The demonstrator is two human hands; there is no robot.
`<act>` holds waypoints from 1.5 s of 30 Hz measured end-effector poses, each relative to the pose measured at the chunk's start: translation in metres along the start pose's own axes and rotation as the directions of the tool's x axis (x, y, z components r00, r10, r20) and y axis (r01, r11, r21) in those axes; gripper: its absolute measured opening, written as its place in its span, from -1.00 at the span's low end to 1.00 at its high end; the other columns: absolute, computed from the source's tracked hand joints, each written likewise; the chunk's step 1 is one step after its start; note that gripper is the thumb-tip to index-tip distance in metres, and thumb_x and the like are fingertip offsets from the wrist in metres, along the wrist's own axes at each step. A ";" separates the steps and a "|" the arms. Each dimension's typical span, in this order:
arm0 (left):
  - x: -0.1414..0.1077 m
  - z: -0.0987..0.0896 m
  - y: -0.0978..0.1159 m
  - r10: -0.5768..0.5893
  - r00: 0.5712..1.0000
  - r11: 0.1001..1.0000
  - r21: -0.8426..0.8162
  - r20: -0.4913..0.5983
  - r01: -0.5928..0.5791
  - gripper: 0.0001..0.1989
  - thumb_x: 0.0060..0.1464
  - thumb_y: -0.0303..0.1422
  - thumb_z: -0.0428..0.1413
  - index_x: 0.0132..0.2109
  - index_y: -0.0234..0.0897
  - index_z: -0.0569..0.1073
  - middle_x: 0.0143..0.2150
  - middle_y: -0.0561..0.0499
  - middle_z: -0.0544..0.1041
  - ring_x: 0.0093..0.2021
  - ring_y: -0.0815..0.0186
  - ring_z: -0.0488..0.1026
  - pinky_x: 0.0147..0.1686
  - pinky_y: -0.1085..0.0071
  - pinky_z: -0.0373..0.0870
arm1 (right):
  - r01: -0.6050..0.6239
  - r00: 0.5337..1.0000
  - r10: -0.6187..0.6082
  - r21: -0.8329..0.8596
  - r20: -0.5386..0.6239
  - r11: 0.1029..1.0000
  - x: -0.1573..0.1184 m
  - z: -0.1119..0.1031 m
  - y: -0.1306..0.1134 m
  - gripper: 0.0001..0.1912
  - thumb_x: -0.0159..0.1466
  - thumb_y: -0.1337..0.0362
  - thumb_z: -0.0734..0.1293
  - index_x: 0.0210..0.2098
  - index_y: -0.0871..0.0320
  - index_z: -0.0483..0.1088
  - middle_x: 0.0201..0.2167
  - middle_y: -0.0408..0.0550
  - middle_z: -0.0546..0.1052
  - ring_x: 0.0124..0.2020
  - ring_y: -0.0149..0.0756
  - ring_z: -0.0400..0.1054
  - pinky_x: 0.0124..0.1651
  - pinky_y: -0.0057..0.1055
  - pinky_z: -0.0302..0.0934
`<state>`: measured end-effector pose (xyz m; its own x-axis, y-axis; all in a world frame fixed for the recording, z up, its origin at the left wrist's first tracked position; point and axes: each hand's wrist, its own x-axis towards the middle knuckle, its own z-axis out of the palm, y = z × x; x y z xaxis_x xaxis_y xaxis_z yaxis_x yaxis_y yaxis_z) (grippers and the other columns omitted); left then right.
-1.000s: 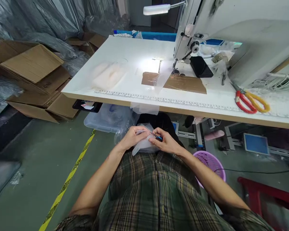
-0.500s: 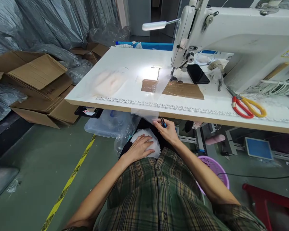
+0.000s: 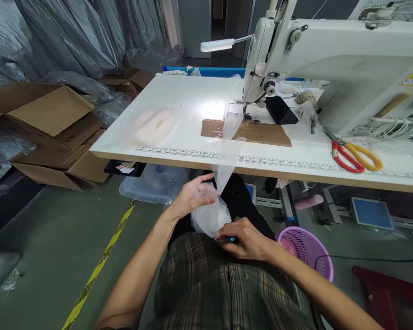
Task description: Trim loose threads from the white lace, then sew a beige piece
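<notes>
Over my lap lies a piece of white sheer fabric [image 3: 206, 217]. My left hand [image 3: 189, 197] holds its upper left side, the thumb lying over the cloth and the fingers behind it. The fabric's lower right edge is pinched by my right hand [image 3: 246, 239], which also keeps small thread snips [image 3: 233, 239] in the palm; only a bit of their blue handle shows. A narrow sheer strip [image 3: 225, 162] runs from the fabric up over the table edge to the needle area of the sewing machine [image 3: 261, 78].
On the white table [image 3: 189, 96] are pale sheer pieces [image 3: 156, 126], brown tape [image 3: 261, 134], a black phone [image 3: 281, 110] and red-and-yellow scissors [image 3: 356, 156]. A clear plastic bin [image 3: 151, 188] sits below at left, a purple basket [image 3: 306, 250] at right. Cardboard boxes [image 3: 55, 110] stand left.
My right hand has come down from the table edge to my lap, drawing the sheer strip with it. My left hand has lifted from lying flat and now holds the fabric.
</notes>
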<state>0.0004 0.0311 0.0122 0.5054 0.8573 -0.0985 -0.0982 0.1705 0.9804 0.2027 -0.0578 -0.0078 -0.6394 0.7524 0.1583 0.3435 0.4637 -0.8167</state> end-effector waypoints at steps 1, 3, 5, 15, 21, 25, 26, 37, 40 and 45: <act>-0.002 0.001 0.002 -0.029 0.999 0.998 0.059 -0.017 0.030 -0.17 -0.17 -0.22 0.37 0.23 -0.34 0.27 -0.27 -0.09 0.60 -0.27 0.24 0.52 -0.24 0.38 0.41 | -0.009 1.000 0.010 -0.006 0.023 1.000 -0.001 -0.002 0.001 -0.82 0.22 0.34 0.27 -0.22 0.15 0.49 -0.38 -0.07 0.56 -0.41 -0.36 0.38 -0.31 -0.46 0.17; -0.007 0.004 0.003 -0.068 0.996 0.987 0.139 -0.054 0.075 -0.27 -0.15 -0.25 0.35 0.18 -0.34 0.33 -0.34 -0.03 0.59 -0.37 0.30 0.49 -0.33 0.43 0.39 | -0.075 0.997 0.075 0.024 -0.010 0.997 0.002 -0.008 0.004 -0.82 0.24 0.24 0.29 -0.21 0.16 0.46 -0.41 -0.09 0.53 -0.45 -0.38 0.34 -0.35 -0.47 0.16; -0.011 0.007 0.002 -0.085 0.991 0.977 0.186 -0.108 0.104 -0.40 -0.15 -0.23 0.34 0.06 -0.36 0.45 -0.39 0.00 0.58 -0.43 0.34 0.46 -0.41 0.47 0.36 | -0.165 0.980 0.174 0.095 -0.096 0.982 0.009 -0.015 0.008 -0.72 0.32 0.10 0.21 -0.19 0.17 0.42 -0.44 -0.11 0.48 -0.48 -0.39 0.29 -0.39 -0.47 0.14; -0.025 0.011 0.000 -0.092 0.982 0.980 0.161 -0.167 0.120 -0.71 -0.03 -0.19 0.26 -0.32 -0.38 0.59 -0.41 -0.05 0.57 -0.45 0.35 0.42 -0.49 0.51 0.29 | -0.227 0.955 0.248 0.133 -0.165 0.965 0.046 -0.020 0.020 -0.46 0.39 -0.08 -0.03 -0.46 0.15 0.27 -0.59 -0.21 0.24 -0.54 -0.41 0.13 -0.43 -0.44 -0.02; -0.027 0.012 0.003 -0.097 0.979 0.979 0.160 -0.180 0.127 -0.72 -0.02 -0.20 0.24 -0.35 -0.39 0.57 -0.48 -0.02 0.52 -0.51 0.41 0.35 -0.57 0.55 0.23 | -0.204 0.962 0.216 0.089 -0.165 0.975 0.056 -0.021 0.018 -0.46 0.39 -0.07 -0.01 -0.50 0.14 0.25 -0.61 -0.21 0.27 -0.55 -0.42 0.11 -0.43 -0.44 -0.05; -0.027 0.013 0.004 -0.108 0.980 0.982 0.136 -0.170 0.132 -0.74 -0.02 -0.22 0.23 -0.35 -0.39 0.56 -0.47 -0.02 0.51 -0.50 0.41 0.35 -0.55 0.54 0.23 | -0.243 0.948 0.259 0.107 -0.186 0.964 0.053 -0.019 0.017 -0.49 0.40 -0.05 -0.01 -0.47 0.13 0.27 -0.61 -0.21 0.27 -0.57 -0.42 0.11 -0.45 -0.44 -0.05; -0.027 0.013 0.004 -0.113 0.980 0.983 0.127 -0.166 0.135 -0.74 -0.02 -0.22 0.24 -0.35 -0.39 0.56 -0.46 -0.02 0.51 -0.50 0.41 0.35 -0.54 0.54 0.23 | -0.237 0.949 0.256 0.118 -0.185 0.964 0.052 -0.019 0.016 -0.50 0.40 -0.04 -0.01 -0.45 0.13 0.27 -0.60 -0.20 0.28 -0.56 -0.42 0.12 -0.45 -0.45 -0.05; -0.028 0.017 -0.002 -0.149 0.975 0.982 0.093 -0.164 0.166 -0.74 -0.03 -0.22 0.24 -0.39 -0.39 0.53 -0.54 0.02 0.46 -0.55 0.44 0.31 -0.60 0.56 0.18 | -0.209 0.943 0.247 0.179 -0.224 0.961 0.046 -0.009 0.016 -0.56 0.36 -0.06 0.07 -0.44 0.13 0.22 -0.56 -0.21 0.27 -0.53 -0.43 0.11 -0.47 -0.47 -0.02; -0.025 0.017 -0.011 -0.154 0.983 0.977 0.137 -0.099 0.166 -0.71 0.01 -0.17 0.20 -0.33 -0.38 0.56 -0.47 -0.02 0.53 -0.49 0.37 0.41 -0.53 0.53 0.26 | -0.226 0.955 0.275 0.326 -0.111 0.918 0.035 -0.006 0.020 -0.62 0.29 -0.08 0.21 -0.33 0.13 0.24 -0.51 -0.21 0.34 -0.53 -0.44 0.18 -0.48 -0.49 0.05; -0.004 0.007 -0.038 -0.002 0.992 0.907 0.417 -0.124 0.054 -0.61 0.01 -0.14 0.19 -0.11 -0.33 0.56 -0.23 -0.08 0.58 -0.29 0.26 0.48 -0.31 0.41 0.40 | -0.381 0.916 0.399 0.221 -0.043 0.898 0.016 -0.003 0.038 -0.64 0.25 -0.03 0.27 -0.39 0.15 0.26 -0.57 -0.23 0.32 -0.57 -0.43 0.21 -0.51 -0.49 0.02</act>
<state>0.0081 0.0181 -0.0232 0.3953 0.9106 -0.1206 0.2957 -0.0018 0.9553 0.2078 -0.0268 -0.0347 -0.4190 0.8943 -0.1571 0.4001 0.0266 -0.9161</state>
